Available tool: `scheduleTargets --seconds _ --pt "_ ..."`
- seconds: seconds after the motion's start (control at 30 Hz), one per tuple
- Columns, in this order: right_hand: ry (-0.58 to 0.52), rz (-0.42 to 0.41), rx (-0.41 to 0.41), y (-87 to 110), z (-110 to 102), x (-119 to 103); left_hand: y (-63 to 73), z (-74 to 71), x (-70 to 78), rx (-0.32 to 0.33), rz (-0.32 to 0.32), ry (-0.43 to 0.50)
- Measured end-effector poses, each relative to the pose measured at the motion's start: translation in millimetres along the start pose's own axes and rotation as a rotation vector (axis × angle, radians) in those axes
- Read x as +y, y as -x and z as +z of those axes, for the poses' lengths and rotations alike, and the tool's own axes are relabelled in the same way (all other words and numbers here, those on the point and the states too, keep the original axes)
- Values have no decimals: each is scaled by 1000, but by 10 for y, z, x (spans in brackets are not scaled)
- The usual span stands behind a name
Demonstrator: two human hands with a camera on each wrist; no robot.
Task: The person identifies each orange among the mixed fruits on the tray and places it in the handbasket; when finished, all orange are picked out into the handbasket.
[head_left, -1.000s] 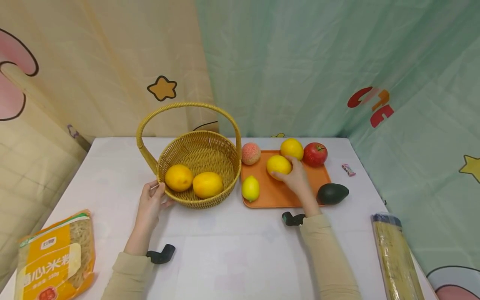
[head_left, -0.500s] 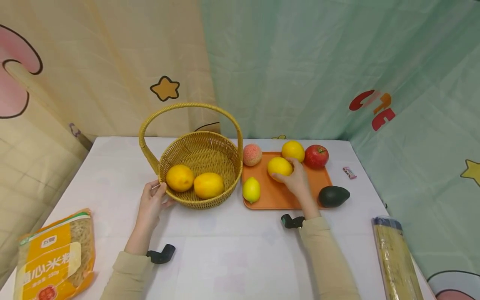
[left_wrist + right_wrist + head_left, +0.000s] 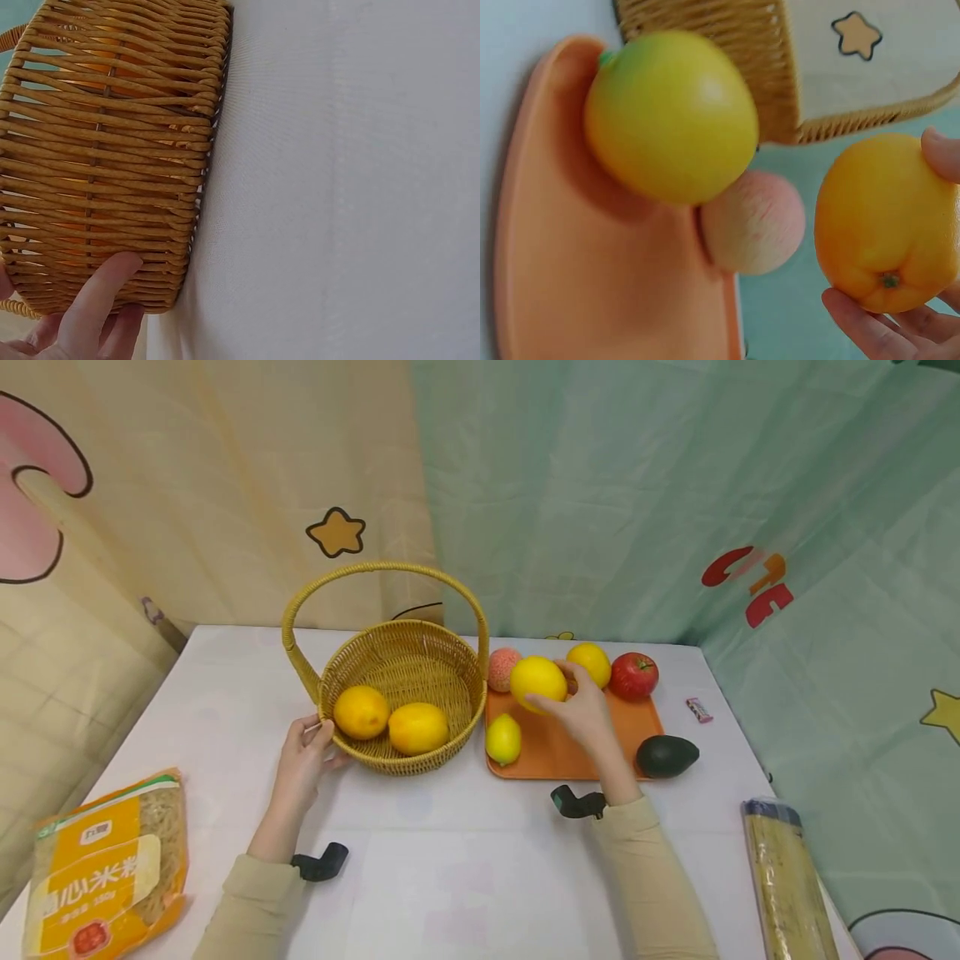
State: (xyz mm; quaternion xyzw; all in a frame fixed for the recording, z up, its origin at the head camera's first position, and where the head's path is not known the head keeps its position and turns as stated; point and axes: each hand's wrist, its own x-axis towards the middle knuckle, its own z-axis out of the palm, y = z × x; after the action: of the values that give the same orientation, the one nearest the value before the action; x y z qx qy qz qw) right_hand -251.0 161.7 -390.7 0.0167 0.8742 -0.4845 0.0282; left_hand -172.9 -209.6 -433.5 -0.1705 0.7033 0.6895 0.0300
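My right hand [image 3: 581, 710] grips an orange [image 3: 537, 682], yellow in the head view, with thumb and fingers around it. It overlaps the tray's back left part, and the stem mark shows in the right wrist view. My left hand [image 3: 302, 768] holds the near left side of a wicker basket [image 3: 405, 767] with a tall handle. The left thumb [image 3: 101, 292] presses the woven wall in the left wrist view. Two yellow-orange fruits [image 3: 362, 712] lie inside the basket. On the orange tray [image 3: 555, 764], a lemon [image 3: 503, 740] sits at the near left corner.
A peach [image 3: 504, 670], a second yellow fruit [image 3: 589, 665] and a red apple [image 3: 634, 677] line the tray's back edge. A dark green avocado [image 3: 667, 756] is at its right. Noodle packs [image 3: 105, 868] flank the table; a wrapped candy [image 3: 699, 710] lies right.
My right hand has lifted the orange from the tray and moved it left toward the basket. My left hand stays at the basket's side.
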Motion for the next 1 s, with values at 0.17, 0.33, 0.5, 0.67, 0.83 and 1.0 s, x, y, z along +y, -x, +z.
scheduleTargets --seconds 0.17,0.33,0.5,0.67,0.83,1.0 --pt "-84 -38 -72 51 104 -206 -12 -9 8 0 0 -17" --pt "-109 -98 -121 50 310 -367 -16 -9 10 -1 1 -11" --pt "-89 -153 -180 -15 556 -485 -19 -5 -2 5 -2 -9" --pt "-75 -155 -211 -153 769 -598 -21 4 -9 10 10 4" --pt "1 -164 -227 -275 962 -697 -14 6 -3 13 1 5" --pt "38 -177 -229 -359 1154 -756 -12 0 -4 16 -2 4"
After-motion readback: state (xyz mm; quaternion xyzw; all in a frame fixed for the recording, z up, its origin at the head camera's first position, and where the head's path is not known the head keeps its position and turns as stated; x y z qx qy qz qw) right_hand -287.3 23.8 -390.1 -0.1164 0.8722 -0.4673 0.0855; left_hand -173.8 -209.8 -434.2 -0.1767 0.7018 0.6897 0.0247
